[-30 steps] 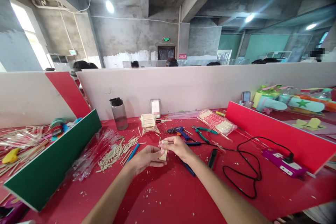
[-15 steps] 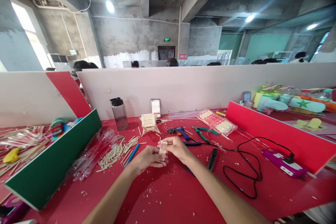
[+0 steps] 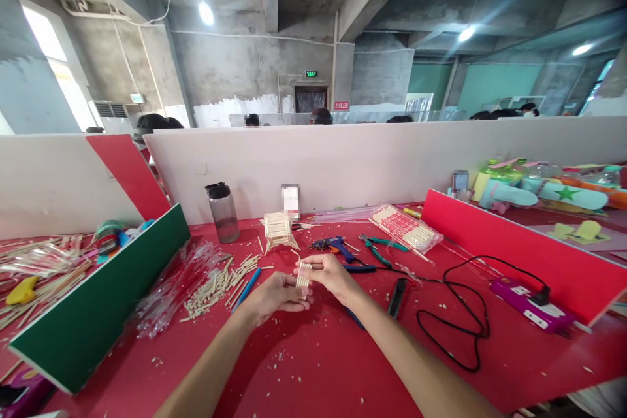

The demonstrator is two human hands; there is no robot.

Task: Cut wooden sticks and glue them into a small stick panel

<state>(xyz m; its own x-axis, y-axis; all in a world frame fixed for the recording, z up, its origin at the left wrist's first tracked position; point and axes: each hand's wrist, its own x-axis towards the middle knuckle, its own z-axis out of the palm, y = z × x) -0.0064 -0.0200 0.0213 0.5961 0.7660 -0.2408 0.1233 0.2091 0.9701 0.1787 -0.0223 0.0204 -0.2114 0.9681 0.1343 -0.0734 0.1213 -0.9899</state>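
Between my two hands is a small panel of short wooden sticks [image 3: 304, 279], laid side by side. My left hand [image 3: 280, 294] grips its lower left side, with the fingers curled beneath. My right hand [image 3: 327, 274] pinches its upper right part between thumb and fingers. Just beyond my hands stands a small stick-built model [image 3: 277, 228] on splayed legs. A heap of short cut sticks [image 3: 215, 290] and a blue pen-like tool [image 3: 247, 289] lie to the left of my left hand.
A blue glue gun [image 3: 340, 248], green-handled pliers [image 3: 379, 251] and a bag of sticks [image 3: 406, 228] lie behind my right hand. A water bottle [image 3: 223, 212] stands at the back. A black cable [image 3: 482, 313] runs to a purple power strip [image 3: 531, 304]. Green [image 3: 108, 294] and red [image 3: 519, 248] dividers flank the workspace.
My right thumb and fingers have shifted slightly on the stick panel, covering more of its upper part. My left hand stays almost in place.
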